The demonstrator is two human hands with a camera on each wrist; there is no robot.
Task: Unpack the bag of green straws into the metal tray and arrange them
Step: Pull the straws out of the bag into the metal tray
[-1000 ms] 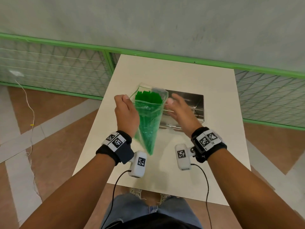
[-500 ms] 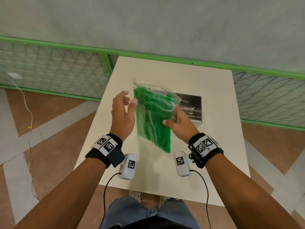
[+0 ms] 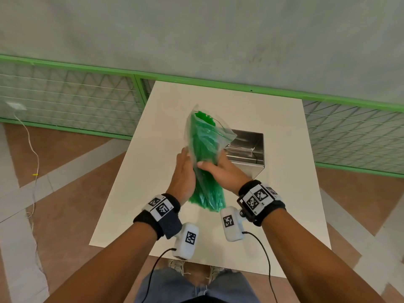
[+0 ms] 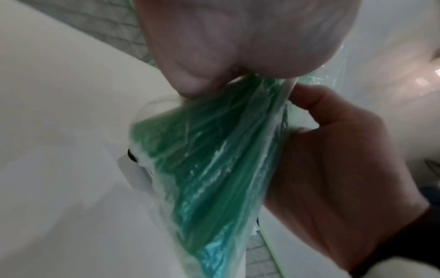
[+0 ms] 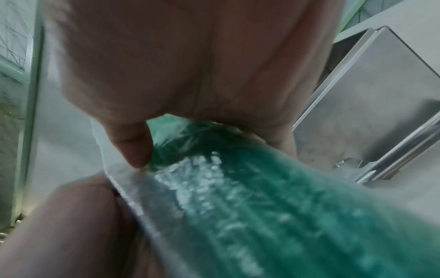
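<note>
Both hands, right hand (image 3: 220,171) and left hand (image 3: 183,178), grip the clear plastic bag of green straws (image 3: 206,158) above the white table (image 3: 135,182).

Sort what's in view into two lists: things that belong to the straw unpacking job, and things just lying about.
Part of the job:
- bag of green straws, gripped by both hands
- metal tray on the white table
- left hand
- right hand

Just lying about:
- white cable on the floor
- green mesh fence behind the table
</note>
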